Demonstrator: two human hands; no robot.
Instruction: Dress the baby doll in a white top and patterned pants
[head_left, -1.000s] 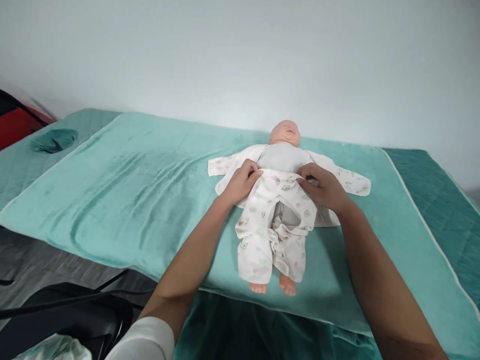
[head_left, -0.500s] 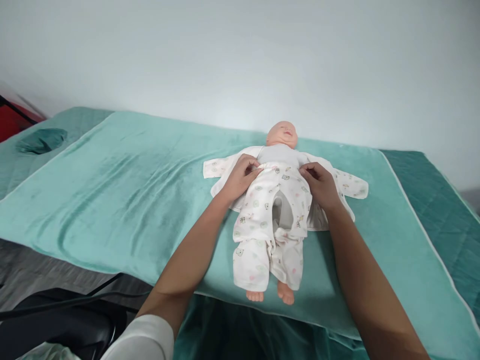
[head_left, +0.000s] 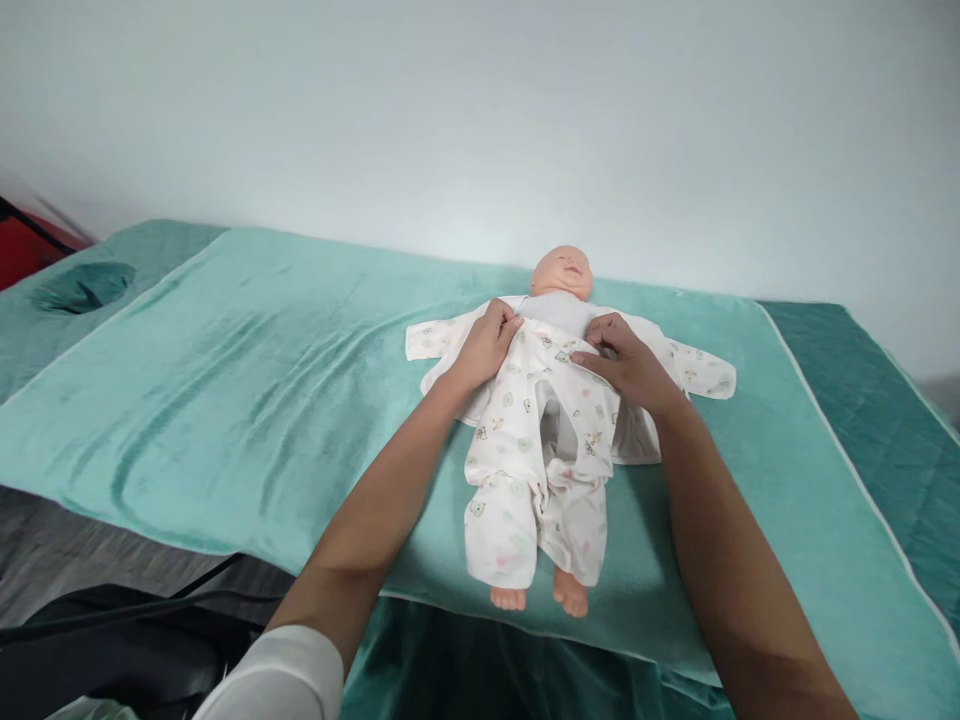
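The doll (head_left: 561,274) lies on the sheet (head_left: 300,380), head toward the wall (head_left: 450,130) behind, trousers (head_left: 510,430) on its legs. The left hand (head_left: 486,345) sits at the waistband's (head_left: 549,332) left, the right hand (head_left: 628,360) at its right

Spread over the green bed (head_left: 900,460) with a lighter, white-edged sheet (head_left: 217,410), wrinkled left of the middle. Left uncovered toward both ends, and dipped into a rounded hollow (head_left: 84,287) near the left. Topped, right of the middle, by a trousered doll (head_left: 561,310) on its back, head by the back edge, feet by the front, atop a spread shirt (head_left: 701,368).
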